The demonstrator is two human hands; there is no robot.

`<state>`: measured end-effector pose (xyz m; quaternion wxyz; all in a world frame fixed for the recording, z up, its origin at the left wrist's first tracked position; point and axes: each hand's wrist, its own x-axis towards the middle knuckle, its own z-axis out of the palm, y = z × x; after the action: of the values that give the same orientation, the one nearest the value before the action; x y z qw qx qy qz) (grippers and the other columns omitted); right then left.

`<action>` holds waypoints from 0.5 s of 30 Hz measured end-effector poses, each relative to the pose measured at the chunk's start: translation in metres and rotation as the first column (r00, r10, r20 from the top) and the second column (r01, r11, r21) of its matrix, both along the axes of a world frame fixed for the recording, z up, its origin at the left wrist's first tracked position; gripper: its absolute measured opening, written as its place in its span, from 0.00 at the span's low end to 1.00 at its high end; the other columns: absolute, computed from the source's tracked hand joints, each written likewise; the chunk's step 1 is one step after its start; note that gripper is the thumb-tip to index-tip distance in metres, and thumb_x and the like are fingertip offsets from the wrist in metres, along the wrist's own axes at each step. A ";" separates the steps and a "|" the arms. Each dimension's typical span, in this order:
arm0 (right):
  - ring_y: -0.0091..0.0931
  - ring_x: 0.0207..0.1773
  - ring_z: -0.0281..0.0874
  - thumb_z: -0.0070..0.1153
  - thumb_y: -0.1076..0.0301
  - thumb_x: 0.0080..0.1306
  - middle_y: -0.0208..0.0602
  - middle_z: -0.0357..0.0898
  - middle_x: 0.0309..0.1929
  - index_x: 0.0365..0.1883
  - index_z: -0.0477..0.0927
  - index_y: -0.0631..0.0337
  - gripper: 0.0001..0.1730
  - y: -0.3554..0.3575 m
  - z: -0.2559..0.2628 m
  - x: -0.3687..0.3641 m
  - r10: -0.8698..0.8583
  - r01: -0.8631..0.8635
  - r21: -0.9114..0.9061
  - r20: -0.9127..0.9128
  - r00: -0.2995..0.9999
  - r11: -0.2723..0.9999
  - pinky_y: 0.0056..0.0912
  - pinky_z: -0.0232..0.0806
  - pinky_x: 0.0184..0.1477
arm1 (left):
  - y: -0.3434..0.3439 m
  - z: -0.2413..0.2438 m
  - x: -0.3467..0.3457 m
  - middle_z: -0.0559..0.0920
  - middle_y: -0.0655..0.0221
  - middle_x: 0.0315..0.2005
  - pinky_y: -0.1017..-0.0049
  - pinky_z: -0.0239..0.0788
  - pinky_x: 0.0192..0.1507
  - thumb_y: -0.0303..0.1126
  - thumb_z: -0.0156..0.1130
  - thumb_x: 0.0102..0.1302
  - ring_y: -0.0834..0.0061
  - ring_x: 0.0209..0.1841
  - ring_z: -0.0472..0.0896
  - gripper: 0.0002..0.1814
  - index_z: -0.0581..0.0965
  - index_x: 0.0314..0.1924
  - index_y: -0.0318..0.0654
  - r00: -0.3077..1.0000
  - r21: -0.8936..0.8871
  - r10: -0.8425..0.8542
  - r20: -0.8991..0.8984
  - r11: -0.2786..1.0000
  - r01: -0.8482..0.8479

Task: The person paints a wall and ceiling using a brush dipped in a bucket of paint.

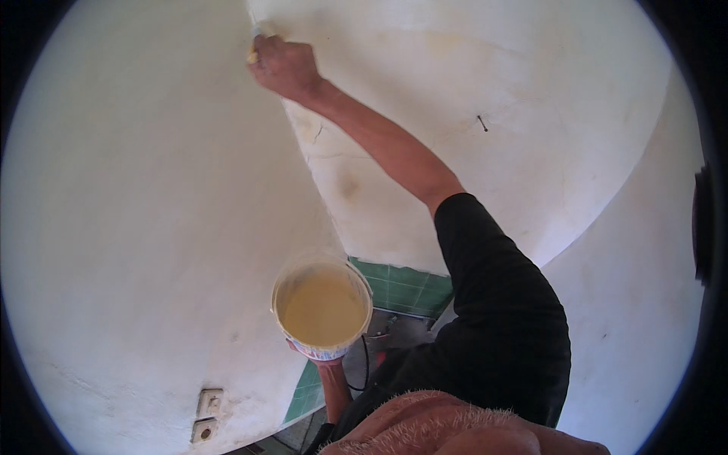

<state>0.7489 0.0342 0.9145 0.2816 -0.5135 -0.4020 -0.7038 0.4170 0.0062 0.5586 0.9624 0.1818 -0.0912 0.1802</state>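
Observation:
High in the corner between two off-white walls, my right hand (287,65) grips a paintbrush (253,54) with a yellowish handle. The brush head is at the corner line, partly hidden by my fingers and blurred. Lower down, my left hand (331,362) supports a white plastic bucket (323,354) from below; most of that hand is hidden behind it. Cream-yellow liquid, apparently paint (324,310), shows inside the bucket, and its inner wall is smeared. The bucket's side bears coloured print.
A nail (482,123) sticks out of the right wall (540,159). On the left wall (159,199) are a light switch (210,402) and a socket (204,430). Green tiles (398,287) cover the lower walls. A dark cable (365,364) hangs near the bucket.

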 end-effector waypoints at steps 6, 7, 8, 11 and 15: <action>0.37 0.25 0.83 0.64 0.67 0.60 0.41 0.84 0.27 0.35 0.84 0.61 0.09 -0.027 0.002 0.018 0.127 -0.102 0.149 -0.166 0.978 0.984 0.37 0.75 0.25 | -0.002 0.009 -0.003 0.60 0.59 0.77 0.38 0.57 0.73 0.75 0.50 0.62 0.47 0.76 0.61 0.52 0.56 0.79 0.55 0.998 0.057 -0.029 0.052 0.998 0.027; 0.37 0.25 0.84 0.65 0.67 0.60 0.41 0.85 0.28 0.36 0.84 0.61 0.09 -0.042 0.004 0.020 0.149 -0.118 0.201 -0.142 0.979 0.972 0.37 0.76 0.26 | -0.002 0.015 -0.006 0.60 0.58 0.77 0.38 0.56 0.73 0.75 0.50 0.62 0.47 0.76 0.61 0.52 0.56 0.79 0.55 0.998 0.074 -0.011 0.063 0.997 0.007; 0.38 0.27 0.84 0.66 0.68 0.59 0.42 0.85 0.30 0.37 0.85 0.61 0.09 -0.064 0.004 0.021 0.201 -0.170 0.221 -0.130 0.971 0.960 0.36 0.76 0.28 | -0.001 0.018 -0.008 0.60 0.58 0.77 0.38 0.56 0.73 0.75 0.50 0.62 0.47 0.76 0.61 0.52 0.56 0.79 0.55 0.997 0.087 -0.007 0.080 0.996 0.000; 0.40 0.32 0.88 0.67 0.67 0.59 0.47 0.87 0.33 0.41 0.86 0.63 0.13 -0.157 0.000 0.006 0.186 -0.158 0.279 -0.078 0.979 0.947 0.38 0.79 0.33 | -0.002 0.027 -0.009 0.60 0.58 0.77 0.38 0.56 0.73 0.75 0.51 0.62 0.47 0.77 0.60 0.52 0.56 0.79 0.56 0.993 0.128 -0.029 0.116 0.992 0.014; 0.25 0.27 0.84 0.61 0.76 0.68 0.38 0.85 0.26 0.34 0.85 0.67 0.04 -0.284 -0.001 -0.037 0.105 -0.126 0.221 0.106 0.989 0.967 0.29 0.76 0.31 | 0.001 0.013 -0.005 0.71 0.69 0.71 0.52 0.51 0.77 0.62 0.63 0.62 0.58 0.75 0.65 0.44 0.65 0.75 0.56 0.981 0.336 0.058 -0.183 0.942 0.007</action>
<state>0.7117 -0.2497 0.9137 0.3599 -0.4203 -0.3608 -0.7507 0.4121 0.0077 0.5718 0.9194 0.3602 -0.0257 0.1563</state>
